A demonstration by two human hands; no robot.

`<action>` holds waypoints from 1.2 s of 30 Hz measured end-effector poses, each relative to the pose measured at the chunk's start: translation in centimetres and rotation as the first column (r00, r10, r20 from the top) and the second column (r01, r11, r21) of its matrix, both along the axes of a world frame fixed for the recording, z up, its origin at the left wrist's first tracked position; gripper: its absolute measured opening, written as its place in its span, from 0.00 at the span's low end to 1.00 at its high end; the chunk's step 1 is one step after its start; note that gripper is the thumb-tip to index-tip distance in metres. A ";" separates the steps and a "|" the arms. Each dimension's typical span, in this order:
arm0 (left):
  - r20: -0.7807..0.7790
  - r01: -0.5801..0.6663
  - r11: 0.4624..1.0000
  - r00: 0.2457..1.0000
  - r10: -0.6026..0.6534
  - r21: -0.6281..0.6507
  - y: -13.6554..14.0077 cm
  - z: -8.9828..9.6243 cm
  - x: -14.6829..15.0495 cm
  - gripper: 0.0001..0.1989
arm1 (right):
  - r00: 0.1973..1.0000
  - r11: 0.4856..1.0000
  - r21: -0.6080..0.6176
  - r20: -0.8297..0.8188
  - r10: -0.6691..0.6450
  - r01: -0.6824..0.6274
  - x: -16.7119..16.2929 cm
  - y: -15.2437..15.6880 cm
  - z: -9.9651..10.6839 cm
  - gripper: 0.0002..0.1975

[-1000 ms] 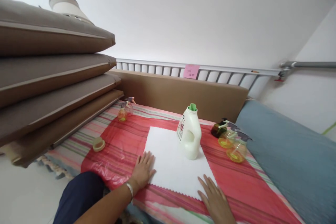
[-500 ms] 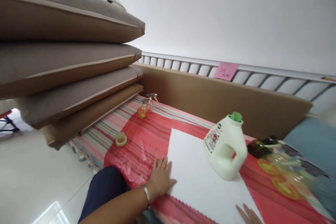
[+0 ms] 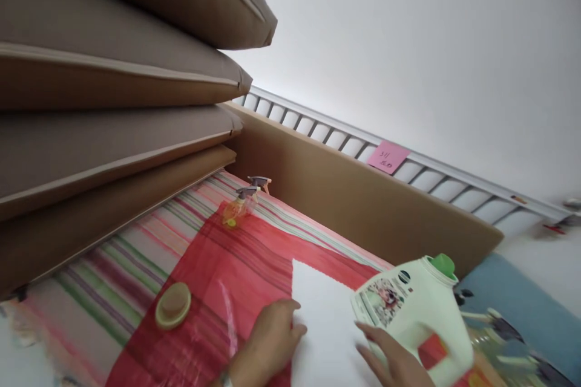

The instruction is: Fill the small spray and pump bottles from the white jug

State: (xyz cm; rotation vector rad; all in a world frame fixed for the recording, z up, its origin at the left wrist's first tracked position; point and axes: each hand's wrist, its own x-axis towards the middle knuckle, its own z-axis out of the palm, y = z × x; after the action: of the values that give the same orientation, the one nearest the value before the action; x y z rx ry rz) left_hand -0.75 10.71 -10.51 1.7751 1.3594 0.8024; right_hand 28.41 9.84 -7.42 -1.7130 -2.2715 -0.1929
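Note:
My left hand (image 3: 272,338) is at the left edge of a white sheet with zigzag edges (image 3: 322,314). Its thumb and forefinger are apart, with nothing visible between them. In front of a pale green jug (image 3: 417,308) is my right hand (image 3: 393,357), its thumb and forefinger spread over the sheet. I cannot tell whether it touches the jug. The jug has a printed label, a side handle and a green piece in its mouth. It stands at the sheet's right side. Under the sheet lies a red see-through plastic sheet (image 3: 254,254).
A round beige cap (image 3: 173,305) lies on the left of the striped cloth (image 3: 118,266). Spray bottles (image 3: 236,208) stand at the back, and more bottles (image 3: 499,344) at the right. Stacked cushions (image 3: 113,133) rise at the left. A brown board (image 3: 345,193) runs along the back.
My view has tilted and come closer. My left hand has gone from lying flat to slightly bent at the sheet's edge. My right hand has moved up beside the jug.

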 end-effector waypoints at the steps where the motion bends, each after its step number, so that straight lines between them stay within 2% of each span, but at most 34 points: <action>1: 0.044 0.011 1.000 0.999 -0.010 -0.018 -0.1 0.1 -0.1 0.23 | 0.999 0.999 -0.036 0.000 0.039 -0.039 -3.9 2.0 1.8 0.21; 5: 0.065 0.082 0.993 0.995 -0.077 -0.088 -0.1 1.5 -1.3 0.25 | 0.962 0.965 -0.004 0.074 0.262 -0.262 -18.8 11.5 7.6 0.20; 8: 0.025 0.118 0.983 0.993 -0.116 -0.141 0.2 3.0 -2.3 0.25 | 0.932 0.937 0.014 0.108 0.346 -0.350 -26.8 17.9 9.7 0.26; 11: -0.005 0.156 0.967 0.987 -0.161 -0.202 0.8 4.3 -2.8 0.26 | 0.913 0.922 -0.027 0.128 0.386 -0.386 -31.8 22.3 9.8 0.27; 15: -0.028 0.169 0.958 0.983 -0.180 -0.230 1.5 4.8 -3.2 0.25 | 0.947 0.949 -0.143 0.118 0.299 -0.281 -34.3 24.5 8.5 0.20; 19: 0.043 0.096 0.984 0.995 -0.090 -0.149 1.3 3.7 -3.0 0.22 | 0.984 0.969 -0.186 0.029 0.173 -0.165 -32.3 23.2 9.1 0.14; 22: 0.293 -0.075 0.997 0.953 0.076 -0.013 1.0 2.5 -2.6 0.19 | 0.990 0.975 -0.192 -0.105 0.093 -0.112 -28.2 20.6 11.4 0.07; 24: 0.513 -0.238 0.971 0.835 0.201 0.007 1.2 2.0 -2.5 0.17 | 0.974 0.972 -0.219 -0.226 0.033 -0.084 -24.3 17.9 13.3 0.06; 26: 0.687 -0.368 0.927 0.653 0.317 -0.078 1.8 1.8 -2.5 0.19 | 0.935 0.962 -0.268 -0.352 -0.038 -0.062 -20.1 14.6 14.9 0.08; 27: 0.749 -0.392 0.908 0.556 0.360 -0.146 2.1 1.9 -2.5 0.23 | 0.908 0.954 -0.295 -0.411 -0.077 -0.053 -18.1 12.6 15.5 0.09; 28: 0.799 -0.377 0.905 0.472 0.372 -0.198 2.4 1.9 -2.5 0.28 | 0.878 0.945 -0.324 -0.465 -0.118 -0.044 -16.2 10.7 15.8 0.09; 30: 0.875 -0.277 0.940 0.382 0.299 -0.200 2.7 2.0 -2.2 0.38 | 0.808 0.925 -0.378 -0.555 -0.196 -0.035 -13.2 6.7 15.8 0.11; 33: 0.923 -0.124 0.989 0.368 0.115 -0.074 2.1 1.9 -0.8 0.48 | 0.698 0.891 -0.450 -0.654 -0.291 -0.050 -10.8 1.8 14.4 0.13; 36: 0.923 -0.042 0.998 0.381 0.050 -0.036 0.4 1.7 0.6 0.46 | 0.605 0.867 -0.489 -0.719 -0.341 -0.092 -10.0 -1.1 12.4 0.14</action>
State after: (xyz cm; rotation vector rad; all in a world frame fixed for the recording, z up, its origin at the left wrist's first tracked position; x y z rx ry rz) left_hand -0.19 11.12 -8.78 0.8950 0.5883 1.5165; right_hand 18.38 8.77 5.00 -1.6674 -1.5490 1.0190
